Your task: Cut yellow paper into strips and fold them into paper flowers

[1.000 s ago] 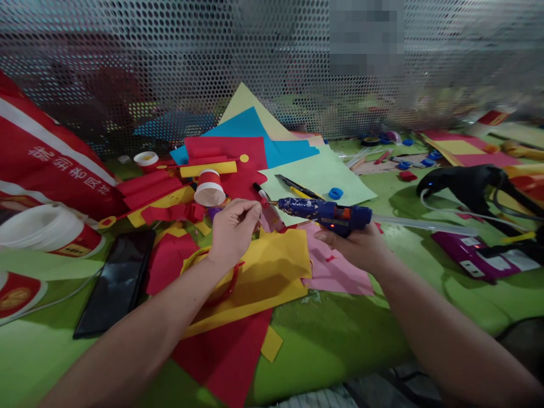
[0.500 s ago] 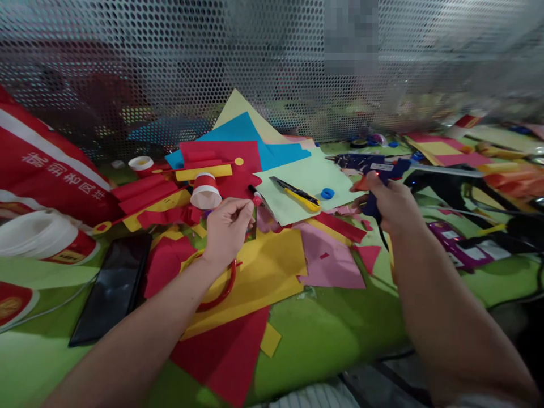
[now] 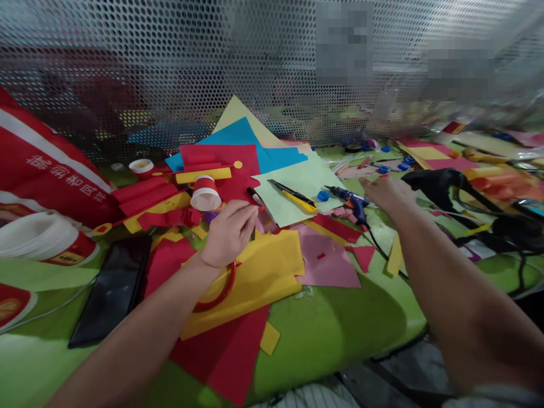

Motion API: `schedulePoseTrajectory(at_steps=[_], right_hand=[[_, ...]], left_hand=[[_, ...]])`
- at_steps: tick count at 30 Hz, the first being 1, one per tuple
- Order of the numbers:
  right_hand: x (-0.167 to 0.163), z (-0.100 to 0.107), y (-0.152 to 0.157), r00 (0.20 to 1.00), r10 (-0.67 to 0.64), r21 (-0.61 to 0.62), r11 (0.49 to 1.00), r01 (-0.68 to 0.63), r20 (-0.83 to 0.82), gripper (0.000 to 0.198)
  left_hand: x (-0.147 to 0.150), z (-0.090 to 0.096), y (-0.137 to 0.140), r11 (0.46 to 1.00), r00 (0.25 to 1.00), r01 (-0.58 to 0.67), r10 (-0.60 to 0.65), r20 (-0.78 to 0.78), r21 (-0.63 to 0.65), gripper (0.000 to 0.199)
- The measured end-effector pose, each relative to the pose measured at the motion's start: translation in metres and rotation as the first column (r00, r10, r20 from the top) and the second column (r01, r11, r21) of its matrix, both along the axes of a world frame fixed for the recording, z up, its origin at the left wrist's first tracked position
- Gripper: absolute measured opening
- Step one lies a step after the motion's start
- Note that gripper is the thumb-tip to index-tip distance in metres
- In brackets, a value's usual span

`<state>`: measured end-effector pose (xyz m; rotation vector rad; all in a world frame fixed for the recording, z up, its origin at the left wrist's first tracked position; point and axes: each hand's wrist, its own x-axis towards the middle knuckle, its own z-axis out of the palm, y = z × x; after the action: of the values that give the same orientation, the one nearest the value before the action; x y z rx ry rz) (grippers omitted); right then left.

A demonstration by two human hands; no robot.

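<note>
My left hand [image 3: 229, 233] is closed in a pinch over the yellow paper [image 3: 272, 260], with a small red piece [image 3: 260, 209] showing at its fingertips; most of that piece is hidden. Below its wrist, red scissors handles [image 3: 232, 283] rest on the yellow paper. My right hand [image 3: 389, 194] is stretched out to the right of a dark blue glue gun [image 3: 355, 204], which lies on the table apart from it. Its fingers look extended, and I see nothing held in them. A yellow craft knife [image 3: 295, 197] and a blue ring [image 3: 323, 195] lie on pale green paper [image 3: 284, 212].
A black phone [image 3: 113, 289] and stacked paper cups [image 3: 72, 246] sit at left by a red bag [image 3: 46, 175]. A tipped paper cup [image 3: 205, 194] lies near red and yellow paper rolls. Behind stands a perforated metal panel [image 3: 263, 51]. A black strap [image 3: 437, 184] lies at right.
My right hand has let go of the glue gun, which now lies on the table, and has moved slightly away from it. My left hand keeps its pinch almost in place.
</note>
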<state>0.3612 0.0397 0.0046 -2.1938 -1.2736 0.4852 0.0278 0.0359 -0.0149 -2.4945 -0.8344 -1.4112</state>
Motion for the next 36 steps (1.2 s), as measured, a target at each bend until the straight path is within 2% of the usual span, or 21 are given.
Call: schedulePoseTrajectory(at_steps=[2,3,4,6,8,10,14,16,20,26,32,36], right_hand=[[-0.029,0.008,-0.003,0.998,0.025,0.043,0.999,-0.023,-0.061,0.033],[-0.047,0.012,-0.005,0.986,0.084,0.047,0.996,-0.078,-0.147,0.031],[-0.065,0.015,-0.008,0.910,0.194,0.048,0.981,-0.190,-0.367,0.026],[-0.099,0.021,-0.015,0.674,0.303,0.030,0.922,-0.385,-0.674,0.022],[-0.123,0.025,-0.020,0.539,0.292,-0.014,0.871,-0.492,-0.790,0.020],[-0.136,0.028,-0.023,0.486,0.257,-0.065,0.832,-0.551,-0.836,0.020],[-0.140,0.027,-0.026,0.459,0.243,-0.121,0.767,-0.631,-0.854,0.018],[-0.140,0.026,-0.027,0.453,0.240,-0.131,0.752,-0.646,-0.859,0.017],[-0.142,0.026,-0.029,0.436,0.201,-0.153,0.744,-0.650,-0.877,0.018],[-0.144,0.027,-0.027,0.470,0.186,-0.176,0.761,-0.624,-0.863,0.016],[-0.139,0.026,-0.026,0.456,0.273,-0.086,0.777,-0.624,-0.847,0.014],[-0.135,0.024,-0.005,0.518,0.439,0.116,0.832,-0.542,-0.734,0.015]], left_hand=[[-0.004,0.002,0.001,0.979,0.984,0.000,0.036,-0.174,0.201,0.015],[-0.005,0.003,0.001,0.960,0.969,0.010,0.060,-0.241,0.281,0.015],[-0.007,0.004,0.001,0.939,0.954,0.028,0.078,-0.290,0.344,0.015],[-0.008,0.007,-0.001,0.903,0.935,0.076,0.083,-0.345,0.423,0.015],[-0.008,0.011,-0.003,0.878,0.928,0.132,0.054,-0.369,0.460,0.015],[-0.007,0.014,-0.007,0.867,0.920,0.169,0.032,-0.390,0.469,0.015],[-0.004,0.019,-0.013,0.858,0.909,0.205,0.012,-0.417,0.471,0.015],[-0.002,0.020,-0.014,0.857,0.907,0.221,-0.005,-0.421,0.465,0.015],[-0.001,0.017,-0.013,0.860,0.905,0.244,-0.036,-0.425,0.448,0.015],[0.000,0.014,-0.014,0.864,0.901,0.255,-0.050,-0.430,0.434,0.015],[-0.001,0.012,-0.010,0.881,0.912,0.185,0.012,-0.411,0.435,0.016],[-0.002,0.002,-0.004,0.945,0.979,-0.016,0.081,-0.187,0.328,0.017]])
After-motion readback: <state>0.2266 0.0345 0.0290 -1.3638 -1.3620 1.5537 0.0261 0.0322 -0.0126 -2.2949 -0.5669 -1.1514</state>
